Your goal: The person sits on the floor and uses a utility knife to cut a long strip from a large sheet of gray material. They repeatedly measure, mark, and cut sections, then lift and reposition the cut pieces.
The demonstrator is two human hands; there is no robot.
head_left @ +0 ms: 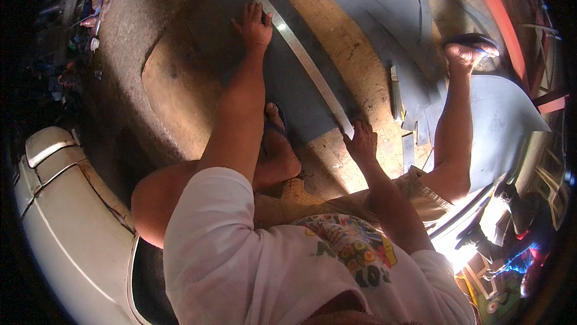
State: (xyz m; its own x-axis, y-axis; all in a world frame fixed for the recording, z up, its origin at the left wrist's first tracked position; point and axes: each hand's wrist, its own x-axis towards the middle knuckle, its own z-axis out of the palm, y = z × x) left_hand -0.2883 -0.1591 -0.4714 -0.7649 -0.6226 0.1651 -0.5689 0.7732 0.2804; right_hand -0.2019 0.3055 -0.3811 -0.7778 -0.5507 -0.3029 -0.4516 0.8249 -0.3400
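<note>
A long metal ruler point(306, 61) lies slantwise over a dark grey sheet point(288, 99) on the floor, running from the far edge toward me. My left hand point(256, 31) rests farther off, its fingers spread on the sheet and the thumb side against the ruler's left edge. At the ruler's near end is my right hand point(362, 144), with thumb and fingers on either side of that end. The undersides of both hands are hidden.
A brown board point(171, 87) lies under the sheet. More grey sheets point(487, 120) and a narrow dark tool point(395, 93) are at the right. A pale vehicle panel point(78, 223) stands at the near left. A red frame point(502, 18) rises at the far right. My legs bracket the work.
</note>
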